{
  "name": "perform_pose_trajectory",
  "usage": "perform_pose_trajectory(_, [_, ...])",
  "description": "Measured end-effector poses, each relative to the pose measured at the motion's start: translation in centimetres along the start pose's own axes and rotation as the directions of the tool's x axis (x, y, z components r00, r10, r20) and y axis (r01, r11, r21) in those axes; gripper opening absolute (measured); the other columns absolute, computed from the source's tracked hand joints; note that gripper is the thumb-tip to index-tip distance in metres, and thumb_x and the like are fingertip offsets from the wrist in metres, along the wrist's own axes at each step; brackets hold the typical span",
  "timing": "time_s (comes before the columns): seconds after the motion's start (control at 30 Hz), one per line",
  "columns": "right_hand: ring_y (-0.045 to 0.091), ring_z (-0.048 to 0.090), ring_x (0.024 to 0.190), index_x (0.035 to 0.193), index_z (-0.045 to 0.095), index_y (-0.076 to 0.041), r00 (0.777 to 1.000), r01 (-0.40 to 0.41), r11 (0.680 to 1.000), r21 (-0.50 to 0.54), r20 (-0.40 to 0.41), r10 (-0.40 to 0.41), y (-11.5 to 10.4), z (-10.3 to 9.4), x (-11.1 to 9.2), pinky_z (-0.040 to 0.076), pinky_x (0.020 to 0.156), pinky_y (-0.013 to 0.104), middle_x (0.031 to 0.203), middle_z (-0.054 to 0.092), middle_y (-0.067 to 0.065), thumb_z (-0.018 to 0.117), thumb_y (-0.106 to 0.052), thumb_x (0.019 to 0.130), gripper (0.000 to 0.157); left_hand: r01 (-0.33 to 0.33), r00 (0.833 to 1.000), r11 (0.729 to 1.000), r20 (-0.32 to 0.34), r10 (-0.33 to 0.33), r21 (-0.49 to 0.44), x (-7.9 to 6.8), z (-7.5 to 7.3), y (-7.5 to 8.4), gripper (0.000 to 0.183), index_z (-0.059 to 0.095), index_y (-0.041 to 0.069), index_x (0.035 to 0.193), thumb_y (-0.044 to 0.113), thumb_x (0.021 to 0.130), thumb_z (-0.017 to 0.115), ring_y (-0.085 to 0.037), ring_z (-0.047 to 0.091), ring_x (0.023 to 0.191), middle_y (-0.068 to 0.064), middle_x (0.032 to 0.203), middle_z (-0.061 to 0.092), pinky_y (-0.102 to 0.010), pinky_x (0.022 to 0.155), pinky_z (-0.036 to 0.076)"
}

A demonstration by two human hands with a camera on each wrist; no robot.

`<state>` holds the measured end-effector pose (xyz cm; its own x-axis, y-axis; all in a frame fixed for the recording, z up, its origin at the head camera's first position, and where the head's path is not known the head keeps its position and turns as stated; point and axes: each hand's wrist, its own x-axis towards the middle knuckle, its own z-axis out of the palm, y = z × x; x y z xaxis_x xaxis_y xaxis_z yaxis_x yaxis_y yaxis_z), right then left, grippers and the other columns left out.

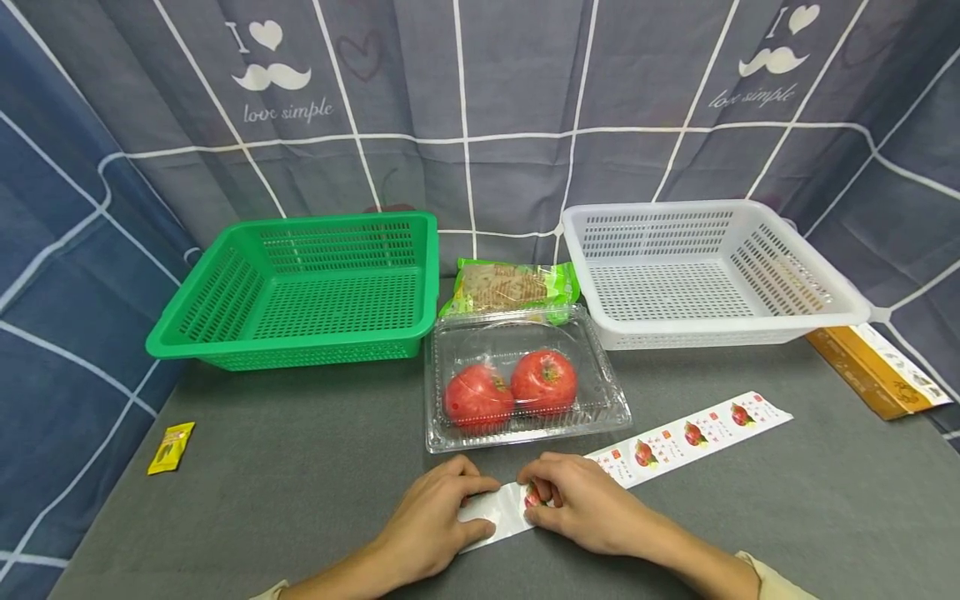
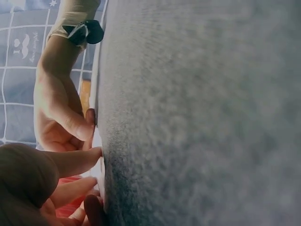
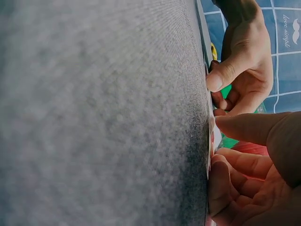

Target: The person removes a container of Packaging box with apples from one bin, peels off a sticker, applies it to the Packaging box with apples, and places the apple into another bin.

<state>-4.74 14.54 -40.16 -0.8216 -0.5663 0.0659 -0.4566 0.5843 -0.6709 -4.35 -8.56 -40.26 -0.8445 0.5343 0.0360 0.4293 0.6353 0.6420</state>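
A strip of stickers (image 1: 693,433), white with red fruit pictures, lies slantwise on the grey tabletop. Its left end is bare backing (image 1: 506,508), which my left hand (image 1: 431,521) holds between thumb and fingers. On the first sticker (image 1: 531,497), beside that bare part, my right hand (image 1: 592,504) has its thumb and fingertips at the edges and partly covers it. The left wrist view shows the left thumb (image 2: 77,161) low against the strip. In the right wrist view the right thumb (image 3: 244,128) touches it too. Whether the sticker's edge is lifted I cannot tell.
Just beyond the hands stands a clear plastic box (image 1: 442,437) with two red fruits (image 1: 545,381). Behind it lies a green food packet (image 1: 502,286), between a green basket (image 1: 300,342) and a white basket (image 1: 720,329). A yellow sachet (image 1: 171,448) lies left, a brown packet (image 1: 873,371) right.
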Motion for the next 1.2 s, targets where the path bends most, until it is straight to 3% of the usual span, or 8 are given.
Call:
perform_pose_trajectory(0.43, [-0.001, 0.044, 0.063, 0.104, 0.067, -0.013, 0.999, -0.031, 0.998, 0.051, 0.026, 0.030, 0.13, -0.08, 0.16, 0.040, 0.057, 0.020, 0.070, 0.047, -0.015, 0.080, -0.018, 0.081, 0.027, 0.006, 1.000, 0.998, -0.018, -0.008, -0.068, 0.17, 0.05, -0.07, 0.033, 0.065, 0.023, 0.097, 0.016, 0.074, 0.087, -0.001, 0.047, 0.073, 0.016, 0.089, 0.053, -0.021, 0.060, 0.040])
perform_pose_trajectory(0.57, [-0.002, 0.042, 0.062, 0.093, 0.064, -0.020, 1.000, -0.022, 0.997, 0.067, 0.024, 0.021, 0.20, -0.08, 0.23, 0.038, 0.055, 0.019, 0.069, 0.047, -0.013, 0.081, -0.024, 0.082, 0.021, 0.013, 1.000, 0.997, -0.016, -0.014, -0.076, 0.11, 0.03, -0.11, 0.033, 0.065, 0.024, 0.098, 0.015, 0.074, 0.086, 0.000, 0.047, 0.072, 0.017, 0.088, 0.053, -0.021, 0.059, 0.039])
perform_pose_trajectory(0.73, [-0.002, 0.040, 0.059, 0.083, 0.057, -0.025, 0.999, -0.031, 0.996, 0.079, 0.020, 0.030, 0.14, -0.06, 0.35, 0.035, 0.053, 0.019, 0.065, 0.045, -0.014, 0.082, -0.027, 0.081, 0.025, 0.012, 1.000, 0.997, -0.021, -0.014, -0.079, 0.05, 0.05, -0.16, 0.032, 0.066, 0.025, 0.097, 0.017, 0.074, 0.086, -0.001, 0.047, 0.072, 0.017, 0.085, 0.052, -0.021, 0.057, 0.038])
perform_pose_trajectory(0.97, [-0.002, 0.041, 0.059, 0.083, 0.056, -0.025, 0.999, -0.030, 0.998, 0.060, 0.028, 0.029, 0.07, -0.06, 0.44, 0.036, 0.053, 0.019, 0.065, 0.045, -0.017, 0.081, -0.024, 0.081, 0.025, 0.018, 1.000, 0.997, -0.015, -0.019, -0.081, 0.07, -0.02, -0.19, 0.030, 0.067, 0.025, 0.098, 0.017, 0.075, 0.085, -0.001, 0.047, 0.073, 0.017, 0.086, 0.053, -0.022, 0.059, 0.039])
perform_pose_trajectory(1.2, [-0.002, 0.043, 0.058, 0.083, 0.057, -0.023, 0.997, -0.056, 0.993, 0.106, 0.056, 0.050, 0.18, -0.19, 0.43, 0.037, 0.053, 0.019, 0.065, 0.047, -0.016, 0.082, -0.022, 0.081, 0.025, 0.018, 1.000, 0.997, -0.012, -0.019, -0.079, 0.14, 0.02, -0.22, 0.030, 0.067, 0.024, 0.097, 0.017, 0.075, 0.085, -0.001, 0.047, 0.073, 0.017, 0.086, 0.053, -0.022, 0.059, 0.039])
